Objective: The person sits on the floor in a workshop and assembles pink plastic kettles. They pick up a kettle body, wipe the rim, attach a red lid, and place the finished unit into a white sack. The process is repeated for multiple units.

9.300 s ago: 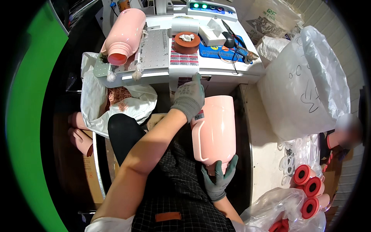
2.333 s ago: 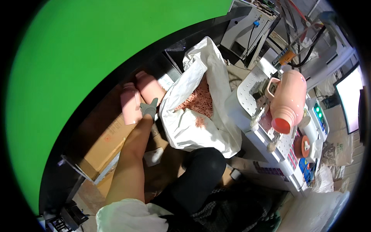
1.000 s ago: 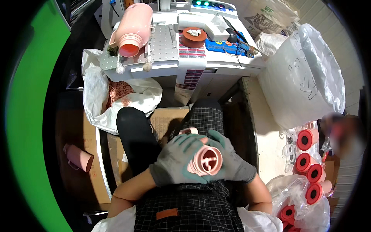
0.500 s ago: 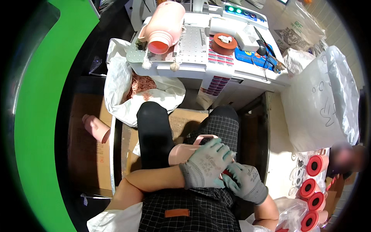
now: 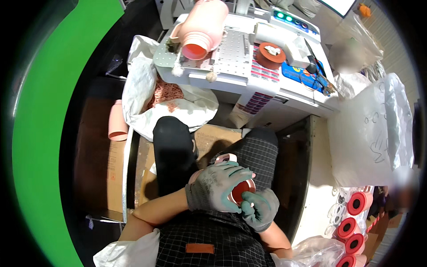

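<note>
Holding the bottle (image 5: 240, 188) over the lap (image 5: 259, 155), the left hand (image 5: 217, 186) wraps it near the mouth, fingers close together; the right hand (image 5: 261, 210) curls its fingers at the rim, beside a small pale tip (image 5: 252, 204); whether they pinch it, I cannot tell.
</note>
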The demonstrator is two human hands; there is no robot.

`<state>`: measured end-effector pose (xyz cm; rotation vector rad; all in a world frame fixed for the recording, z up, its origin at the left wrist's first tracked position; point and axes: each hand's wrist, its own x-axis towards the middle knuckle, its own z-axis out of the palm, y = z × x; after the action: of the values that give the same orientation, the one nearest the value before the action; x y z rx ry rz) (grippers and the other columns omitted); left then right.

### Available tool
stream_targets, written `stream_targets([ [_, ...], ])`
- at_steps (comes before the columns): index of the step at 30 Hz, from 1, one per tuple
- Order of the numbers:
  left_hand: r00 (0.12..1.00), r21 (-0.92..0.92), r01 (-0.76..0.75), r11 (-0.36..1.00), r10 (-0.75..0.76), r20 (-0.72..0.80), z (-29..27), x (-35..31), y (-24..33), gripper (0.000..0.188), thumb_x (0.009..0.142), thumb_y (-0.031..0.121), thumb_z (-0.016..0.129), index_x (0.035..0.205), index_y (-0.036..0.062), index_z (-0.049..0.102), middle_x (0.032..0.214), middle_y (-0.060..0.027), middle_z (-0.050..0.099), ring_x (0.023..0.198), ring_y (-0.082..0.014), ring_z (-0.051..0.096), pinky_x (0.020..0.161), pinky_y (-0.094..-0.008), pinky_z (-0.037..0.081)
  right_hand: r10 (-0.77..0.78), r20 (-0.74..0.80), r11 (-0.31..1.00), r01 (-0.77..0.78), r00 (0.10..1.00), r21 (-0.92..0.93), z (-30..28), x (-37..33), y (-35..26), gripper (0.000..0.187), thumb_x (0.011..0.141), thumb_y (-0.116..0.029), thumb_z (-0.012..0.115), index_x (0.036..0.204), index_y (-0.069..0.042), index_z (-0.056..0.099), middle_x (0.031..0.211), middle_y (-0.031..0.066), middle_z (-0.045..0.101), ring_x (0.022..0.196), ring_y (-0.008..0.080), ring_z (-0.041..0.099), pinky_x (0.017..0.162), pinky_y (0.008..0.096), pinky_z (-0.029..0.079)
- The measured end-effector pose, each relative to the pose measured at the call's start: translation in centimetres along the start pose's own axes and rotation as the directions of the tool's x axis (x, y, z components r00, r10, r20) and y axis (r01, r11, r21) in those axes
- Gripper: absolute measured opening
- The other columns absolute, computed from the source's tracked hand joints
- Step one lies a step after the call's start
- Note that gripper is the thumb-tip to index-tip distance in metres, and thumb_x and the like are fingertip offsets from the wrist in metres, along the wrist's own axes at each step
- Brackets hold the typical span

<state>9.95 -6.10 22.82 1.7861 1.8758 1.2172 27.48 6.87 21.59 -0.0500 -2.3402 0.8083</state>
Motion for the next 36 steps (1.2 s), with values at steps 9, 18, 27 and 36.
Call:
stream_targets([
  [9,0.994,0.055,0.0,0.999,0.006,-0.107,-2.3,-4.8,2.0,0.057,0.069,0.037,0.09,0.114,0.0071,0.071,0.113,-0.0098,0.074,0.104,-0.0283,0.072,0.097,-0.0445,0.057,0.096,-0.308,0.995,-0.085,0.947,0.05,5.1,7.7,4.4,0.039,0.099,-0.02,0.064,0.131,0.001,0.055,0.115,0.018,0.062,0.099,0.0301,0.063,0.086,0.038,0.053],
  [18,1.0,-0.03,-0.008,1.0,0.008,0.0,-3.4,-2.7,2.1,0.06,0.07,0.039,0.091,0.118,0.0087,0.072,0.122,-0.0121,0.072,0.111,-0.0321,0.07,0.1,-0.0464,0.054,0.39,-0.101,0.855,-0.32,0.915,0.409,8.6,8.0,7.2,0.058,0.091,-0.013,0.077,0.143,-0.001,0.054,0.142,0.0232,0.056,0.126,0.0378,0.06,0.103,0.0429,0.052],
  [27,0.983,-0.19,0.185,0.964,-0.183,0.026,-0.6,1.3,-2.1,0.077,0.054,0.011,0.093,0.124,0.0007,0.063,0.114,-0.0145,0.072,0.104,-0.0295,0.072,0.094,-0.0403,0.056,0.552,-0.635,0.735,-0.676,0.54,0.064,-7.3,-12.0,10.6,0.008,0.096,-0.007,0.068,0.097,0.001,0.071,0.106,0.0147,0.072,0.095,0.0252,0.071,0.083,0.0359,0.056],
  [36,0.99,-0.131,0.126,0.983,-0.116,0.081,1.3,3.4,-0.6,0.073,0.057,0.02,0.091,0.122,0.0002,0.062,0.109,-0.0169,0.073,0.099,-0.0322,0.074,0.093,-0.0415,0.058,0.165,-0.915,0.115,-0.928,0.369,-0.354,-29.4,-26.8,18.1,0.025,0.089,-0.002,0.061,0.111,-0.007,0.072,0.116,0.0156,0.065,0.109,0.0347,0.063,0.095,0.0445,0.051],
])
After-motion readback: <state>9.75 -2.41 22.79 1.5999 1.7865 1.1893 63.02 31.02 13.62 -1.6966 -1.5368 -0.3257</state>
